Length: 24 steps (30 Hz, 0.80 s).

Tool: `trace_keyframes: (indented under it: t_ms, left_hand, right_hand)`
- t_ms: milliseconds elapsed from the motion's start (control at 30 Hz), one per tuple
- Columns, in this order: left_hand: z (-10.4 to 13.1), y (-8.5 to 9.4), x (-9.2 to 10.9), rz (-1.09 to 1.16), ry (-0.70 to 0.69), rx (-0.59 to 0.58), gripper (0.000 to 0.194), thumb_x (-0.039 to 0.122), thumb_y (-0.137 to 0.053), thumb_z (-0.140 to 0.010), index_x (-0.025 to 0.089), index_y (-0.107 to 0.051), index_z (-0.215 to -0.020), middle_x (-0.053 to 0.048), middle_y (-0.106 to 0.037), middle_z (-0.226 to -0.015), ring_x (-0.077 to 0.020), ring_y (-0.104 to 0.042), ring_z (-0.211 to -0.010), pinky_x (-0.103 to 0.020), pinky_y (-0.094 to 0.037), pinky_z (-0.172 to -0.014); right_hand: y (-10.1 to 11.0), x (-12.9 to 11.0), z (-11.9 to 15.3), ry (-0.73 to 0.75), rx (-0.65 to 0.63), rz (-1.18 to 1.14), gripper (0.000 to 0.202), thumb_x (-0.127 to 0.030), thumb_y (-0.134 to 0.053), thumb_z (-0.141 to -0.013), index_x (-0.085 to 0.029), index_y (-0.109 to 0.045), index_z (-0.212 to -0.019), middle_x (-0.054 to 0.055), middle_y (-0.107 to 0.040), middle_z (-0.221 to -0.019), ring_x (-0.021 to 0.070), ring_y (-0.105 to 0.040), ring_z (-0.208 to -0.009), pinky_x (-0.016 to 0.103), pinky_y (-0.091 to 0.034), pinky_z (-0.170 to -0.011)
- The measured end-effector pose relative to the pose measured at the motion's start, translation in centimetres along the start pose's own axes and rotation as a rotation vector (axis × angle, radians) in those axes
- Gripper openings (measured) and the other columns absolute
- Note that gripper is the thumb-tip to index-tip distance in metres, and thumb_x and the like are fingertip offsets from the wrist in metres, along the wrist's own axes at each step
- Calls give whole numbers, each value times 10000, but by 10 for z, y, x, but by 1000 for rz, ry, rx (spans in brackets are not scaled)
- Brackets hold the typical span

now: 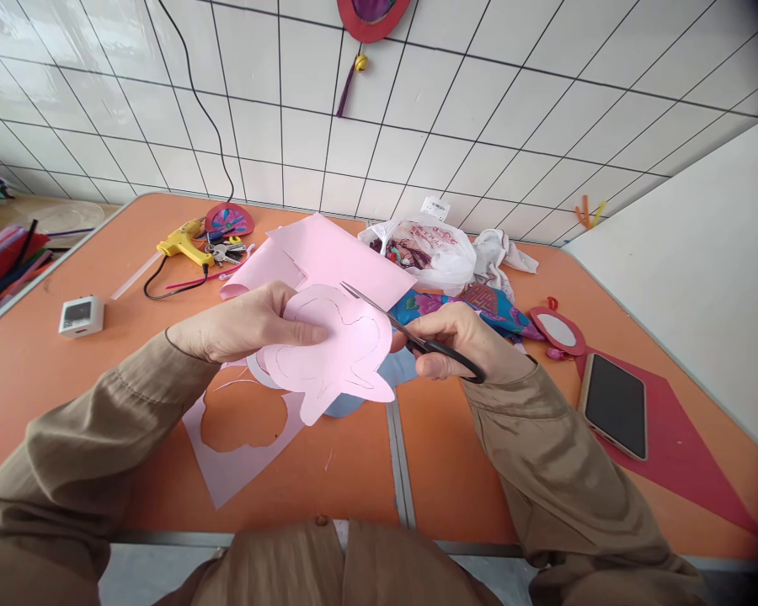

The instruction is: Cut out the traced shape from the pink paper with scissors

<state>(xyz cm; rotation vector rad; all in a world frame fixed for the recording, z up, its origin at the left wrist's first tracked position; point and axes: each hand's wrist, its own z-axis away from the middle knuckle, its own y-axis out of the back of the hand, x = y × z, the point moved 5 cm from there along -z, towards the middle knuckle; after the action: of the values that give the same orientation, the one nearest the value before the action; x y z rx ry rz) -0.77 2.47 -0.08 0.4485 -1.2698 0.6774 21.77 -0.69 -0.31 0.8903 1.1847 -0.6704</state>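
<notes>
Left hand (256, 321) pinches pink cutout (328, 349) over the counter (467, 471), its 2 pointed lobes (316, 408) aimed nearside-right, while right hand (471, 338) grips black-handled scissors (419, 342), long axis slanting far-left to tips (351, 289) near the cutout's far edge; beyond, a white plastic bag (458, 254) holds dark-red stringy material (410, 254).

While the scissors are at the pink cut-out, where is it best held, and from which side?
Probably pinched at its left edge, coming from the left, thumb on top: the pink cut-out is a thin sheet, and the scissors cross its upper right side. The left hand holds it so.
</notes>
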Motion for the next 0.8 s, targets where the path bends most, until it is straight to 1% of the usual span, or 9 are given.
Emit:
trace_keyframes:
  t_ms: [133,233,333,433,533,600,667,733,800]
  left_hand:
    - [0,0,0,19,3,3,283,358,-834,-728,92,-776,-805,-85,-724,-752,-155,-641,-661,-229,-515,-556]
    - [0,-1,0,27,2,6,271,349,-834,-728,92,-775,-792,-89,-729,-765,-161,-650,-671,-233,-520,-565]
    - [0,-2,0,31,1,-2,258,336,-826,-739,91,-779,-806,-96,-733,-780,-166,-657,-675,-226,-504,-548]
    - [0,0,0,37,-11,-1,235,323,-820,-750,100,-784,-814,-91,-738,-798,-165,-661,-689,-223,-506,-555]
    - [1,1,1,44,-2,9,216,314,-816,-760,110,-792,-827,-73,-736,-769,-149,-651,-669,-220,-517,-565]
    - [0,0,2,61,3,9,210,305,-817,-761,110,-797,-838,-67,-738,-756,-145,-652,-664,-217,-519,-568]
    - [0,-1,2,75,3,15,207,290,-819,-758,105,-800,-849,-69,-741,-750,-147,-654,-661,-218,-516,-564]
    - [0,-2,2,79,6,27,201,273,-817,-757,97,-800,-852,-77,-746,-750,-156,-658,-661,-228,-518,-567]
    - [-1,-3,2,78,7,36,192,259,-813,-759,92,-799,-853,-80,-748,-746,-159,-659,-657,-233,-518,-570]
  right_hand:
    - [0,0,0,-9,1,-29,614,-592,-867,-621,-55,-742,-891,-31,-479,-539,80,-406,-472,246,-318,-440]
    - [1,3,-1,-10,-5,-31,555,-584,-868,-623,-102,-757,-875,-29,-488,-547,85,-412,-479,235,-320,-428]
    - [2,8,-4,10,-29,-19,507,-577,-860,-642,-135,-766,-872,-37,-479,-528,85,-420,-447,226,-332,-399]
    - [4,12,-8,28,-51,-26,513,-554,-878,-620,-132,-756,-885,-52,-488,-504,83,-437,-408,218,-351,-368]
    - [7,10,-11,52,30,-38,525,-570,-873,-619,-137,-727,-877,-35,-563,-508,104,-517,-422,216,-415,-379]
    - [8,6,-12,80,109,-49,554,-623,-844,-637,-142,-709,-878,-12,-615,-532,113,-558,-441,218,-451,-402]
    - [6,3,-12,100,161,-58,602,-677,-809,-651,-141,-702,-903,3,-648,-558,112,-568,-445,220,-459,-416]
    - [3,2,-13,110,184,-65,644,-709,-788,-655,-138,-697,-939,10,-663,-578,110,-569,-445,220,-451,-415]
    - [-2,1,-14,121,179,-78,666,-720,-780,-656,-135,-694,-962,8,-663,-588,112,-574,-453,223,-450,-420]
